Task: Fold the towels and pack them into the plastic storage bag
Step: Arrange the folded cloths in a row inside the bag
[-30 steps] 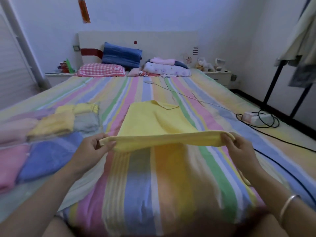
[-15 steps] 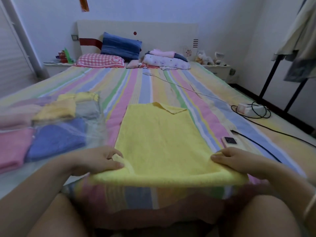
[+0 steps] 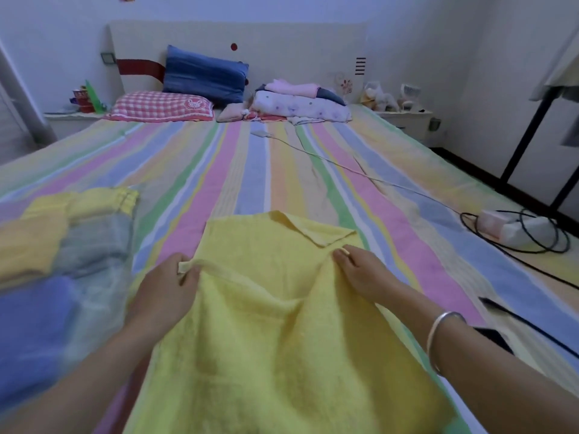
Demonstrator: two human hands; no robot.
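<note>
While left hand [image 3: 163,296] and right hand [image 3: 363,274] pinch it — towel [image 3: 275,355] runs off-frame

The bed [image 3: 275,170] wore a sheet striped in pink, blue, green and yellow. A yellow towel [image 3: 275,339] lay across its near end, one far corner turned back. To the left sat a clear plastic storage bag [image 3: 97,296] holding folded towels [image 3: 31,242]. At the head were a red-checked pillow [image 3: 159,106], a blue pillow [image 3: 203,73] behind it and a pile of folded bedding [image 3: 300,104]. A thin white cable [image 3: 344,164] ran toward a power strip [image 3: 513,228] ringed by black cable [image 3: 532,274] at the right edge
</note>
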